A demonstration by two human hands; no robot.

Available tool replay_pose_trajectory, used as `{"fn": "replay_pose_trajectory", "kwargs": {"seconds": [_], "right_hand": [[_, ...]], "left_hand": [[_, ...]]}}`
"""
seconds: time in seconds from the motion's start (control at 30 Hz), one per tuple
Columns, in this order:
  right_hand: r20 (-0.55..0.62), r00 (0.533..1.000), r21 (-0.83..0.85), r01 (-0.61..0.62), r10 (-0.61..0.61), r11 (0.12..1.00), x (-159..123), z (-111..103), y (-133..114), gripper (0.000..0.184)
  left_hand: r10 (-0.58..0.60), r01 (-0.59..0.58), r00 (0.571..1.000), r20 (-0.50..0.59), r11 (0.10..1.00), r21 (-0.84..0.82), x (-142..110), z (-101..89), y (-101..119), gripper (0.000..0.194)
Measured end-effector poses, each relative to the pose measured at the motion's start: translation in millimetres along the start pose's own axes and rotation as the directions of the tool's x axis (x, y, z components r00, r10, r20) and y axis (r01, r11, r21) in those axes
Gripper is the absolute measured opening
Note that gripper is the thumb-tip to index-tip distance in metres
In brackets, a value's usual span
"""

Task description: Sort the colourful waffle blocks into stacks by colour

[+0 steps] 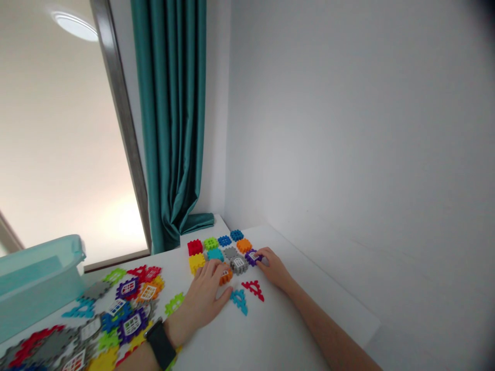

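Observation:
Stacks of coloured interlocking toothed plastic building pieces stand in rows near the table's far corner. My left hand (209,294), with a dark watch on its wrist, curls over an orange building piece (225,277) with a white window grid, thumb along the near side. The fingers partly hide that piece. My right hand (273,269) pinches a purple building piece (253,256), also with a white grid, at the right end of its row. Between the hands sits a grey building piece (238,265). A red triangular piece (253,289) and a blue triangular piece (239,301) lie closer to me.
Many loose toothed pieces (131,325) are heaped at the left. Behind them is a translucent teal bin (38,288). A green curtain (170,129) hangs at the back, its hem resting near the table corner. A wall (348,154) runs along the right.

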State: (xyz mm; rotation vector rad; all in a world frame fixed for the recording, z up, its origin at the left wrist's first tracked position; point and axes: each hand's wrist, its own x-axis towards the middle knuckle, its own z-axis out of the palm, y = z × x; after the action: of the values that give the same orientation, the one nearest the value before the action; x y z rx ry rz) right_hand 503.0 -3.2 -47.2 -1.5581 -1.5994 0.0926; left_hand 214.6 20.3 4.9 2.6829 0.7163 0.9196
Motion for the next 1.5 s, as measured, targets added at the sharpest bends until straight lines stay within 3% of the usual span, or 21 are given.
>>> {"fn": "replay_pose_trajectory", "kwargs": {"seconds": [0.4,0.67,0.9,1.17,1.37,1.5], "right_hand": [[-0.052,0.996,-0.063,0.063,-0.067,0.996,-5,-7,-8,0.024],[0.005,0.97,-0.096,0.244,-0.244,0.965,-14,6,-63,0.023],[0.116,0.922,-0.106,0.381,-0.369,0.918,-8,31,-118,0.024],[0.244,0.872,-0.017,0.441,-0.424,0.897,-2,67,-173,0.024],[0.373,0.808,0.099,0.454,-0.456,0.886,-9,96,-208,0.024],[0.461,0.738,0.169,0.472,-0.493,0.865,-10,116,-227,0.024]], "left_hand": [[0.005,-0.006,0.999,0.048,1.0,0.028,0,-6.1,3,0.033],[-0.041,0.029,0.996,0.073,0.986,0.167,-4,-23.0,-3,0.022],[-0.123,0.096,0.989,0.077,0.954,0.283,-27,-58.4,-24,0.014],[-0.242,0.193,0.966,0.089,0.908,0.372,-70,-110.4,-43,0.014],[-0.312,0.239,0.944,0.106,0.869,0.433,-109,-143.4,-55,0.017],[-0.394,0.294,0.91,0.13,0.834,0.467,-134,-163.1,-65,0.017]]}}
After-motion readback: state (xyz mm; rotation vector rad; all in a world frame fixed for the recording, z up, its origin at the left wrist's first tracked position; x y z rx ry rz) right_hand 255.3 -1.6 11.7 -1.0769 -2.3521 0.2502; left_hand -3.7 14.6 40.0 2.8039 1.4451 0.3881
